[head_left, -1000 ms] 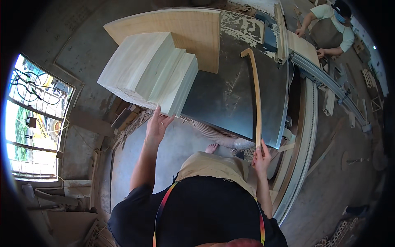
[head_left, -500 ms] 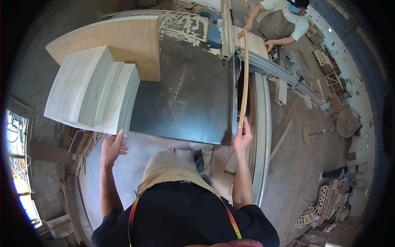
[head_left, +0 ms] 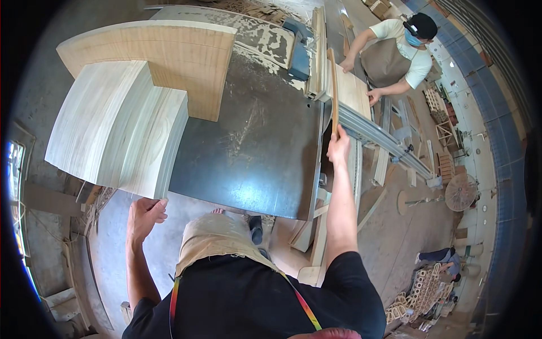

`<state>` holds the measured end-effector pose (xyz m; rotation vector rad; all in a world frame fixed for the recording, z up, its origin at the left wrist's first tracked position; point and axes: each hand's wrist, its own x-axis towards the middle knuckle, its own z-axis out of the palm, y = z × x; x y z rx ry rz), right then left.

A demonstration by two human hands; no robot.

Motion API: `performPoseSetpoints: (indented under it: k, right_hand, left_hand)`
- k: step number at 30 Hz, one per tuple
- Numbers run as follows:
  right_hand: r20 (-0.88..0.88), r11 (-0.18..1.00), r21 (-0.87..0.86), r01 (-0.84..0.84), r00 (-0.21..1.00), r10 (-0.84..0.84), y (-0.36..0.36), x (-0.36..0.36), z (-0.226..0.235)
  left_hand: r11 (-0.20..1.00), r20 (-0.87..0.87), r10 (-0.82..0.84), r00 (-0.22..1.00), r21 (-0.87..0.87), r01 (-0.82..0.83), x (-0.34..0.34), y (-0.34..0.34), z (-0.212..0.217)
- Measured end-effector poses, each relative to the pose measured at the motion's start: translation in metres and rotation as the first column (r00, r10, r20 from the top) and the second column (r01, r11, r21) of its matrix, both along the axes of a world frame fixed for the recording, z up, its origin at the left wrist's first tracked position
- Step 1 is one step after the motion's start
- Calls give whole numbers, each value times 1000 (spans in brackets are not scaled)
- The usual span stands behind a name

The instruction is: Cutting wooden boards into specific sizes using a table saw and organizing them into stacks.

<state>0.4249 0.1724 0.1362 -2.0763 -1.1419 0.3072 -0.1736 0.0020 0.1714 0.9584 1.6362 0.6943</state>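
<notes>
My right hand point(head_left: 339, 148) is closed around the near end of a long, thin wooden stick point(head_left: 334, 93), which points away from me along the right edge of the dark metal saw table point(head_left: 248, 152). Its far end reaches beside a pale wooden board point(head_left: 353, 93) that a co-worker point(head_left: 395, 59) holds with both hands. At the table's near left corner, my left hand point(head_left: 144, 221) has its fingers curled at the lower edge of stacked pale boards point(head_left: 121, 127), the thumb against that edge. My left fingertips are partly hidden.
A large upright panel point(head_left: 186, 62) stands behind the stack. A metal rail point(head_left: 387, 144) runs off to the right of the table. At the back sits a blue machine part point(head_left: 297, 51) amid sawdust. Farther right are a round fan point(head_left: 461, 192) and another person point(head_left: 446, 260) near piled wooden pieces.
My right hand has moved forward, away from me, pushing the stick farther along the table's right edge. My left hand stays at the corner of the stacked boards. The view has shifted slightly.
</notes>
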Motion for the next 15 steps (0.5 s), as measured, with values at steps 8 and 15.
performPoseSetpoints:
  k: [8, 15]
  right_hand:
    - [185, 995, -89, -39, 981, 55, -69, -27, -21]
    - [147, 997, -22, -73, 986, 75, -147, -44, -36]
  left_hand:
    - [999, 130, -30, 991, 28, 27, -9, -26, -16]
    - [989, 272, -61, 960, -113, 95, 25, -63, -74]
